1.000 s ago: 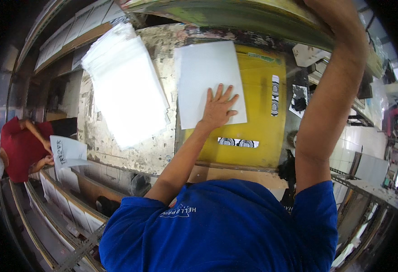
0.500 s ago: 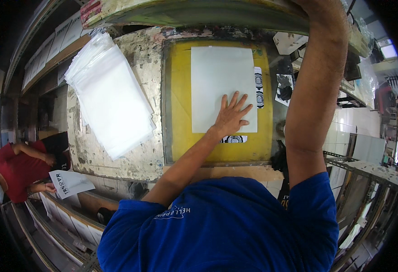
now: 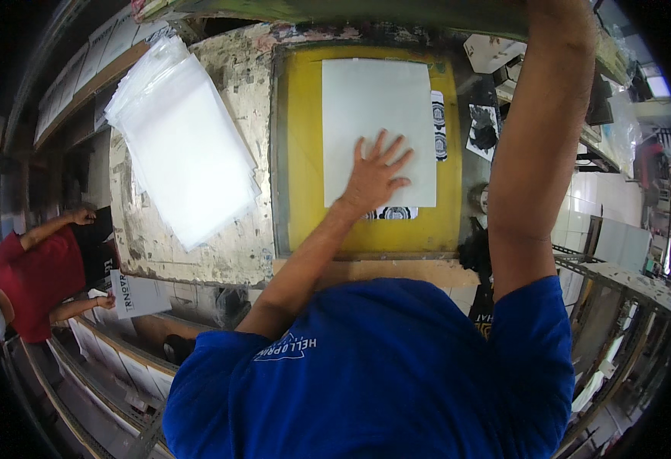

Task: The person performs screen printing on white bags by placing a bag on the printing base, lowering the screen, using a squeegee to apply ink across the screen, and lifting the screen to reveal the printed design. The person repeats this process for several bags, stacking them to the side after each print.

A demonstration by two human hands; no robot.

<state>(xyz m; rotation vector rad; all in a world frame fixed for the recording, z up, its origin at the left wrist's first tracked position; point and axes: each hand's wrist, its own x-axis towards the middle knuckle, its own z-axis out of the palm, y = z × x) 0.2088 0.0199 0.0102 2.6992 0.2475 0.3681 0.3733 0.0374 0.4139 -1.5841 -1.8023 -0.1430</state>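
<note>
Wht sheet (image 3: 373, 96) is being touched by L hand (image 3: 367, 183) — fingers (image 3: 390, 151) being splayed wide, nothing gripped; R hand out-of-view — can't tell.

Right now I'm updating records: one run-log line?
left hand: spread on white rectangular sheet; right hand: out of view; sheet: on yellow rectangular panel

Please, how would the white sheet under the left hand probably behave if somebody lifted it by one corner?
The white sheet would probably feel light, since it shows almost no thickness. Being broad and thin, it may sag, though its flat edges suggest some stiffness. Its surface looks smooth, so it could slide easily.
</note>
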